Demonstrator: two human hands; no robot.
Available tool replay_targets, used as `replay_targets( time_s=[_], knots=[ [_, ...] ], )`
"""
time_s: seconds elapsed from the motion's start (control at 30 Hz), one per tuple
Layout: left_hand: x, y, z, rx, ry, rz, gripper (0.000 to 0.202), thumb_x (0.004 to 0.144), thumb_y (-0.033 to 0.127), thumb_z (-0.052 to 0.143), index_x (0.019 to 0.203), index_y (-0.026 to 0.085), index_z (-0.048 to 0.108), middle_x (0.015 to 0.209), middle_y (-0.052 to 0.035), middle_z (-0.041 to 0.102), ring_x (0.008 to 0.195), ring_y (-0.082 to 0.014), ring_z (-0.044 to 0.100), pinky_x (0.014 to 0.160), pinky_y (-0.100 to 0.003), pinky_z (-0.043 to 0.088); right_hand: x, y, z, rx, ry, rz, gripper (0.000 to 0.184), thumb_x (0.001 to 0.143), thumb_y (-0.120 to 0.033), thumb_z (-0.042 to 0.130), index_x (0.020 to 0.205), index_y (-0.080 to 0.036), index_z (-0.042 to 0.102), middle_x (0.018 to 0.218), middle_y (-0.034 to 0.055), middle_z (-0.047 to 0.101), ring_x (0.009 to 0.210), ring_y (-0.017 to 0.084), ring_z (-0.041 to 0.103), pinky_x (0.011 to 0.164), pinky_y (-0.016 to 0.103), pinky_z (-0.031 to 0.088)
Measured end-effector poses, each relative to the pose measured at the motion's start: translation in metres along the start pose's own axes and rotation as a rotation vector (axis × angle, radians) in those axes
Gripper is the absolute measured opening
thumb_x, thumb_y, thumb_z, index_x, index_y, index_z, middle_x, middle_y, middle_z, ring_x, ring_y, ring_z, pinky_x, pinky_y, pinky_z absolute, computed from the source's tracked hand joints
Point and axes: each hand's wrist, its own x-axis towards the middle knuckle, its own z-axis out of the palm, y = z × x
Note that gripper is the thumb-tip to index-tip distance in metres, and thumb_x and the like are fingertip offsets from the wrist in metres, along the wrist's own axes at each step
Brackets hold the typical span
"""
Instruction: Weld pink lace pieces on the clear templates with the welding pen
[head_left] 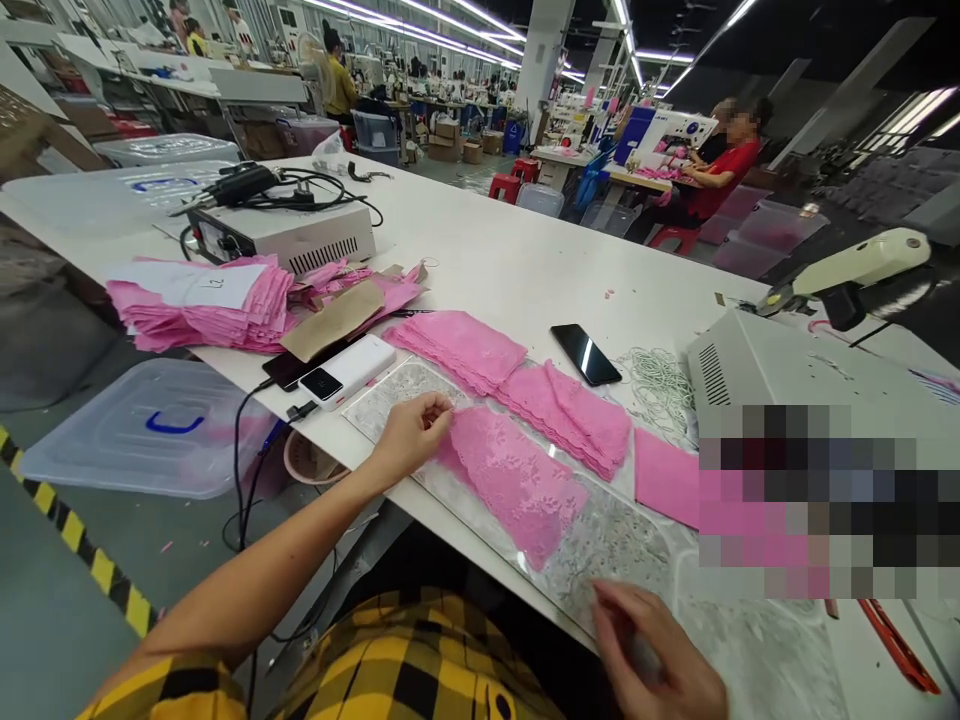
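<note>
Seeing left hand (412, 435) pinch edge of pink floral lace piece (517, 485); I read right hand (661, 650) as half-spread, near grey marbled mat (626, 540).

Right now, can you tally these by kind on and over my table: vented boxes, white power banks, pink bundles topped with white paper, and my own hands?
Vented boxes: 2
White power bank: 1
Pink bundle topped with white paper: 1
Your hands: 2, the left hand pinching pink lace, the right hand apart from it
Total: 6
</note>
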Motion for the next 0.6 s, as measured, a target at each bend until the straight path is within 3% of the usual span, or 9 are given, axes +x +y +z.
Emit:
replay_targets(
  time_s=[0.1,0.2,0.43,0.6],
  knots=[
    [-0.001,-0.005,-0.001,0.080,0.021,0.014,0.012,0.080,0.021,0.051,0.077,0.017,0.062,0.065,0.0021,0.062,0.059,-0.0117,0.055,0.058,-0.023,0.041,0.031,-0.007,0.030,-0.030,-0.043,-0.220,0.015,0.088,-0.023,0.060,0.101,-0.022,0.065,0.087,0.0044,0.067,0.077,0.014,0.066,0.068,0.023,0.057],
    [-0.001,-0.009,0.000,0.165,0.030,0.043,0.010,0.078,0.017,0.052,0.078,0.018,0.062,0.071,0.0011,0.065,0.066,-0.0136,0.058,0.066,-0.026,0.044,0.044,-0.009,0.044,-0.106,-0.084,-0.306,0.014,0.089,-0.025,0.058,0.101,-0.021,0.064,0.085,0.0054,0.065,0.076,0.015,0.064,0.069,0.026,0.057],
    [-0.011,-0.022,-0.008,0.315,0.033,0.109,0.011,0.080,0.011,0.053,0.081,0.020,0.060,0.098,-0.0033,0.071,0.096,-0.0204,0.063,0.089,-0.039,0.045,0.043,0.000,0.048,-0.112,-0.087,-0.389,0.010,0.092,-0.021,0.055,0.097,-0.021,0.063,0.084,0.0046,0.063,0.076,0.013,0.063,0.068,0.022,0.055],
    [-0.019,-0.028,-0.015,0.394,0.050,0.155,0.009,0.080,0.011,0.055,0.081,0.020,0.058,0.110,-0.0057,0.069,0.110,-0.0235,0.060,0.095,-0.044,0.043,0.050,0.000,0.048,-0.101,-0.103,-0.383,0.012,0.091,-0.020,0.054,0.098,-0.021,0.064,0.086,0.0048,0.063,0.078,0.012,0.064,0.069,0.021,0.056]
  ],
)
